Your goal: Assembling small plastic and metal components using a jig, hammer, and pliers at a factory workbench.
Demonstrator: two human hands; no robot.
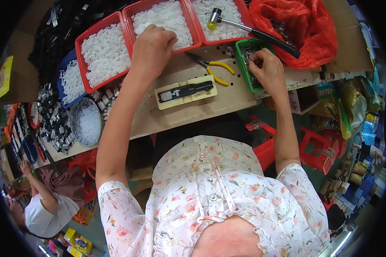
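Note:
My left hand (153,48) reaches to the near edge of the middle red tray (196,30), which is heaped with small white plastic pieces (161,19). Its fingers curl downward, and whatever they grip is hidden. My right hand (266,70) dips into a green tray (241,64) of small metal pins (248,53), thumb and fingertips pinched together. What sits in that pinch is too small to make out. Between my arms, a cream holder block (167,103) lies on the table with a black and silver latch-like part (186,91) in its recess.
Yellow-handled pliers (218,70) lie beyond the block. A hammer (253,32) rests across the right red tray (244,13) toward a red plastic bag (317,38). Left are a blue tray (68,103), a bowl of white bits (88,120) and metal parts (53,122). Another person (47,210) sits lower left.

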